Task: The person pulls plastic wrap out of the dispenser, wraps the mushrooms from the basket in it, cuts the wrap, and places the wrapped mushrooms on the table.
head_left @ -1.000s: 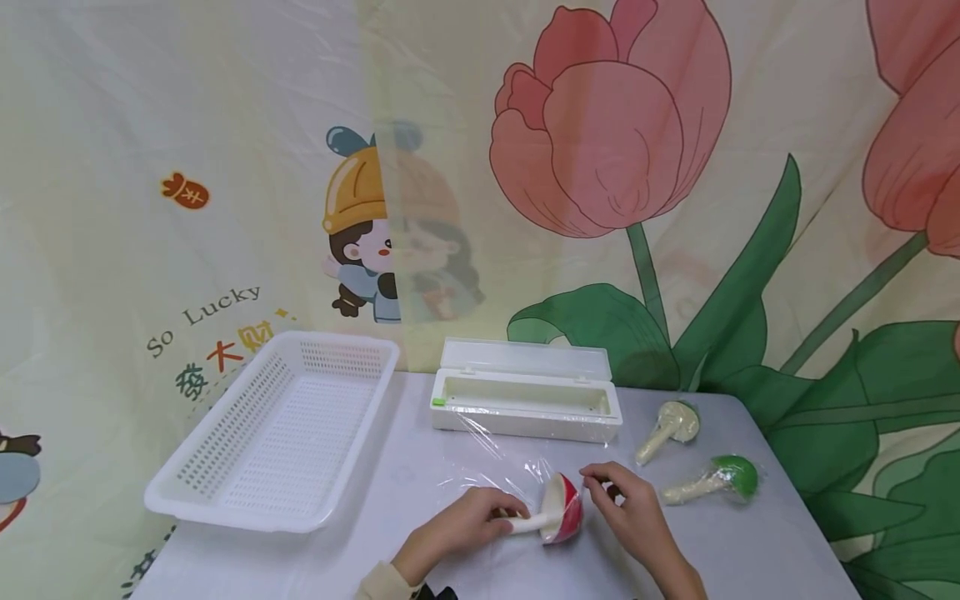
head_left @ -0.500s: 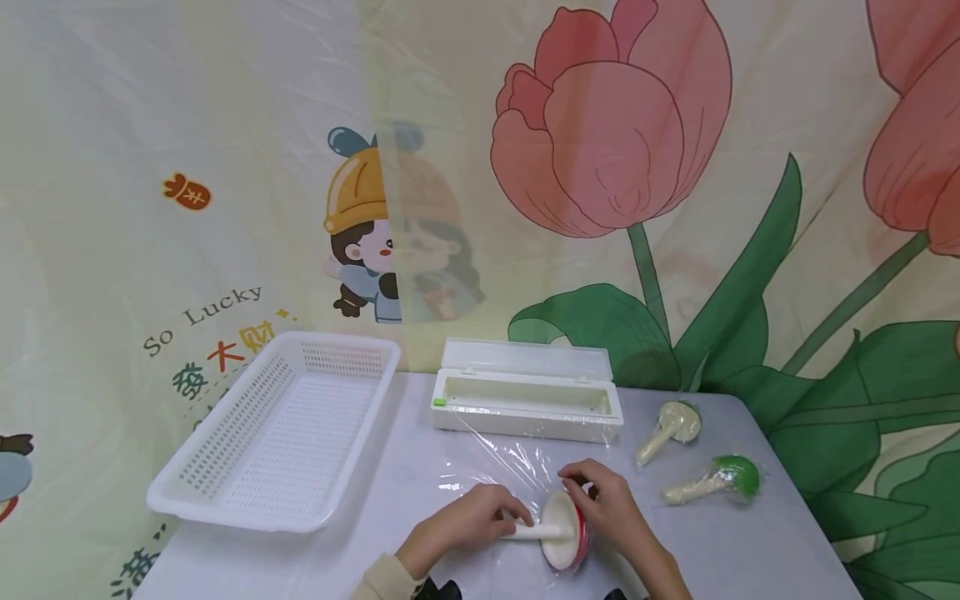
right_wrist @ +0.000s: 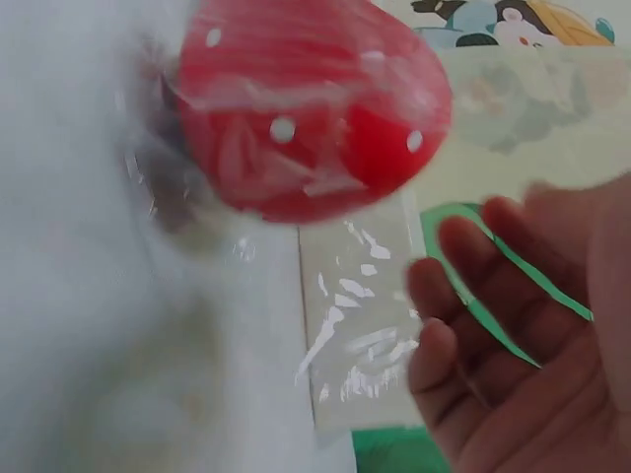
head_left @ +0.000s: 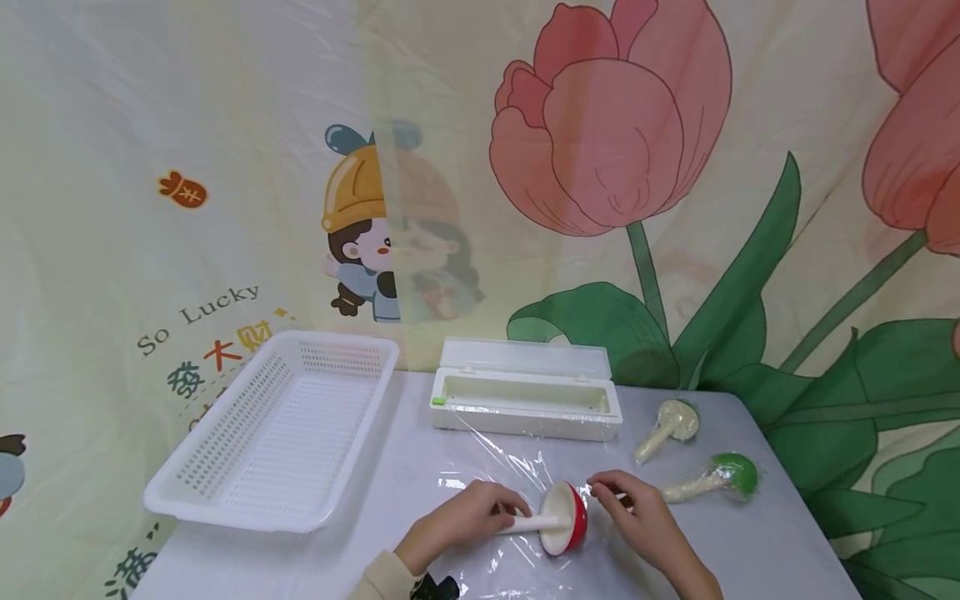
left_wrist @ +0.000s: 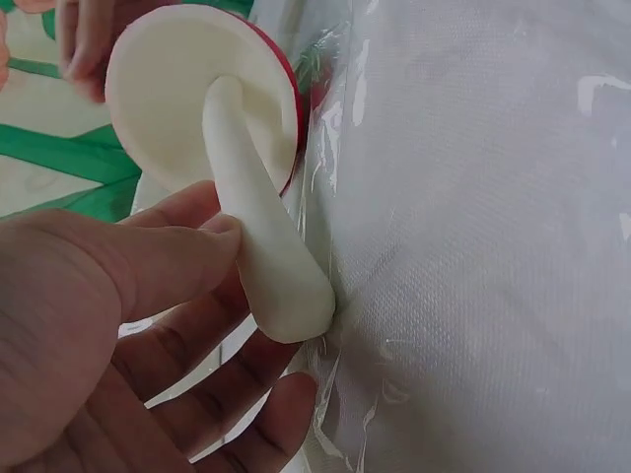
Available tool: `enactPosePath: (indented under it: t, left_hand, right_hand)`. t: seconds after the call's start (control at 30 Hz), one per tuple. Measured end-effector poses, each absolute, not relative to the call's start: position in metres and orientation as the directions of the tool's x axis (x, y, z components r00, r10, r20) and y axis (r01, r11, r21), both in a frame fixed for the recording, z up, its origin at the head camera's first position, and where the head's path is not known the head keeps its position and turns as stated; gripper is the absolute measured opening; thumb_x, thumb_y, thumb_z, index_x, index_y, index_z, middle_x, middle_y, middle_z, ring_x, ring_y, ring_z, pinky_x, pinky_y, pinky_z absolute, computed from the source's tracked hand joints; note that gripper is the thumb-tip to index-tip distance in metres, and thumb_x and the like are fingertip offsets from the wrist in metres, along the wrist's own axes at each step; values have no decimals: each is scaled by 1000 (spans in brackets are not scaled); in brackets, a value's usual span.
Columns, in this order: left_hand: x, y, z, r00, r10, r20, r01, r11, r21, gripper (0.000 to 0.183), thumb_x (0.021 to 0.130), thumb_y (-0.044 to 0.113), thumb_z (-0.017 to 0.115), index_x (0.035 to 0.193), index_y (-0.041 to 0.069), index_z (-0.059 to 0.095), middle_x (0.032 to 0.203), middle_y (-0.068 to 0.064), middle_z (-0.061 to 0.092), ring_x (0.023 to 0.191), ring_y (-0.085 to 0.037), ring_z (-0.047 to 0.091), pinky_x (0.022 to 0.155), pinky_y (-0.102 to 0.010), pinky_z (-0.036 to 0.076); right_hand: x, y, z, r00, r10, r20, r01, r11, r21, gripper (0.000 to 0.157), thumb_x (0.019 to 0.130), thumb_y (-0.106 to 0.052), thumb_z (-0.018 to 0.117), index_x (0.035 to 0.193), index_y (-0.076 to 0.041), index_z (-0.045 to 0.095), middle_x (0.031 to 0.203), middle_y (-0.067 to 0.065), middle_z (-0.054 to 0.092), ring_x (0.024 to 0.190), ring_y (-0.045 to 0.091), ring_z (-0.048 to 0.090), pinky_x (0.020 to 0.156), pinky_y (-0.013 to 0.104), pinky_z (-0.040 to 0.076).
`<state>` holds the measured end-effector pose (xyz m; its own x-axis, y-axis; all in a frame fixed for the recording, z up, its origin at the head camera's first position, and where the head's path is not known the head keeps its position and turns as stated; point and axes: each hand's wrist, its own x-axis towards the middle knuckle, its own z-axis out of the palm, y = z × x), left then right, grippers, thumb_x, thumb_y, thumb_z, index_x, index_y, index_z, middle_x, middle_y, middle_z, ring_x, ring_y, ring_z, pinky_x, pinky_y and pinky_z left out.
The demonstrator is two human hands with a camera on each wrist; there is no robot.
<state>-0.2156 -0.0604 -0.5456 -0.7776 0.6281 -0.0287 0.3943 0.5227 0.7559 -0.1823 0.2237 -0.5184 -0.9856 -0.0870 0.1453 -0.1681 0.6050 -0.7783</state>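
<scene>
A toy mushroom with a white stem and a red, white-dotted cap (head_left: 576, 518) lies on its side over a sheet of clear plastic film (head_left: 495, 458). My left hand (head_left: 480, 512) grips the stem (left_wrist: 251, 217) between thumb and fingers. Glossy film covers the red cap (right_wrist: 315, 108) in the right wrist view. Just right of the cap is my right hand (head_left: 637, 517), thumb and index fingertips close together in the head view. The right wrist view shows its fingers (right_wrist: 463, 246) loosely bent, with nothing visible between them.
Behind the film stands a white box (head_left: 525, 423) with its lid up. A white perforated basket (head_left: 330, 512) is at left. Two film-wrapped mushrooms, one pale (head_left: 678, 419) and one green-capped (head_left: 738, 475), lie at right. A printed curtain (head_left: 450, 167) hangs behind the table.
My right hand reached left over the cap, then drew back to the right. The cap turned toward the camera and back a little; film now lies over it. My left hand kept hold of the stem.
</scene>
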Motion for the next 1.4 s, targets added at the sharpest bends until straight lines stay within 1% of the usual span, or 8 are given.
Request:
enactPosePath:
  t: [0.1,0.27,0.47,0.7,0.83,1.07,1.23,1.4]
  left_hand:
    - [-216,-62,-544,-781,623,-39,377,520,766,24,94,5,69,109,21,80,87,9,74,69,3,57,66,-16,49]
    - [-218,-64,-544,-785,618,-39,379,528,760,24,94,6,70,109,22,80,89,9,74,72,3,57,68,-17,49]
    - [-220,-63,-545,-784,619,-47,375,533,758,24,94,6,71,108,23,80,89,10,74,74,3,57,70,-17,49]
    - [-221,-62,-546,-779,625,-46,378,527,762,24,94,7,70,109,23,79,90,10,74,74,4,57,69,-17,48]
    - [-220,-61,-546,-780,623,-54,365,523,770,24,94,6,71,109,22,79,88,9,74,72,3,57,69,-17,49]
    - [-219,-60,-546,-777,626,-70,352,523,777,23,94,6,70,108,22,80,86,10,73,70,4,57,69,-17,49]
    - [-219,-60,-545,-770,635,-69,361,521,773,22,95,7,70,108,21,80,87,9,74,70,4,55,67,-16,48]
    - [-219,-60,-545,-772,632,-74,359,528,769,22,95,7,70,107,22,80,86,9,74,69,3,55,67,-17,48]
  right_hand:
    - [-174,234,-519,-985,-172,-20,-93,623,-777,17,98,-27,71,104,-12,74,97,-1,74,82,1,63,69,22,54]
    - [-162,251,-535,-906,-343,-247,-9,601,-799,15,95,-22,74,103,-10,73,95,0,71,82,13,62,70,23,54]
    - [-150,258,-557,-824,-389,-411,121,588,-799,13,90,-16,78,100,-10,72,90,0,67,81,19,59,70,27,54]
    - [-157,264,-575,-793,-514,-327,-98,637,-765,12,84,-24,84,85,-17,74,85,-7,59,77,6,53,67,23,47]
    - [-159,267,-578,-763,-581,-283,-188,619,-763,8,83,-17,81,81,-15,73,81,-11,55,74,0,50,65,22,47]
    - [-149,263,-544,-786,-495,-370,-7,605,-796,9,92,-16,74,89,-12,67,87,-3,61,78,9,55,65,24,46]
    - [-145,268,-515,-834,-462,-302,-36,592,-805,20,95,-27,72,96,-10,65,91,-1,63,79,6,52,63,23,44]
    - [-148,267,-513,-821,-463,-335,-1,588,-809,22,95,-29,73,100,-9,66,92,1,63,81,11,54,67,23,48]
